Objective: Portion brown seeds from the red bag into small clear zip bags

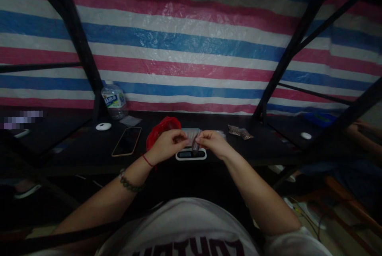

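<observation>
Hands (213,142) at a small translucent bag (195,145), dark brownish below.

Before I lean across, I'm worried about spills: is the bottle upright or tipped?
Upright: the bottle stands on the black table, its neck pointing up.

1. Small clear plastic bag (195,145): dark contents in its lower part, held hanging over the scale, partly covering the front panel.
2. Digital scale (185,155): white-rimmed, dark front panel, flat at the table's (277,144) near edge.
</observation>
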`<state>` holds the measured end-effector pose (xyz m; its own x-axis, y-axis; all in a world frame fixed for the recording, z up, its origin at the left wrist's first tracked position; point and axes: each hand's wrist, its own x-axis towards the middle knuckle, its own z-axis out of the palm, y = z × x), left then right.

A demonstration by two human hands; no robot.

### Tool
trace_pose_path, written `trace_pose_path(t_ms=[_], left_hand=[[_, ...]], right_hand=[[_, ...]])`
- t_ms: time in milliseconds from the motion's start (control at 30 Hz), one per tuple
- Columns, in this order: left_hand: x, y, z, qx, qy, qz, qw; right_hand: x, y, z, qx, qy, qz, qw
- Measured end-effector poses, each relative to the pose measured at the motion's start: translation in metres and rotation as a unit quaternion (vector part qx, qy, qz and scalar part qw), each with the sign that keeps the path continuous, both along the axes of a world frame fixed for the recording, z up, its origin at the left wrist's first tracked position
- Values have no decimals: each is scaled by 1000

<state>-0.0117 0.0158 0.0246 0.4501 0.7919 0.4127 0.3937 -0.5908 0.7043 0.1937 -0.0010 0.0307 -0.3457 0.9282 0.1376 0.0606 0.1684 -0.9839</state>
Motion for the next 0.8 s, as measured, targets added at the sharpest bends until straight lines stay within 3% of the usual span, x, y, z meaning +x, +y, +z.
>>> trace_pose_path(t_ms=[100,333,467,567,667,800], left_hand=[[10,-15,0,-63,14,-75,995],[20,-20,-5,-162,50,-112,979],[19,-21,-2,-280,0,-179,943],[18,-22,1,-320,-23,-218,922],[19,-22,1,-331,-25,-202,922],[20,-16,-1,-317,-62,-109,940]], right_hand=[[-7,-2,-4,-3,-12,25,1000],[-2,3,-13,-21,-108,101,989],[5,3,-7,-19,-134,151,979],[9,0,-2,-23,-123,183,975],[7,-3,0,-17,-112,188,976],[-1,-6,0,30,-108,128,985]])
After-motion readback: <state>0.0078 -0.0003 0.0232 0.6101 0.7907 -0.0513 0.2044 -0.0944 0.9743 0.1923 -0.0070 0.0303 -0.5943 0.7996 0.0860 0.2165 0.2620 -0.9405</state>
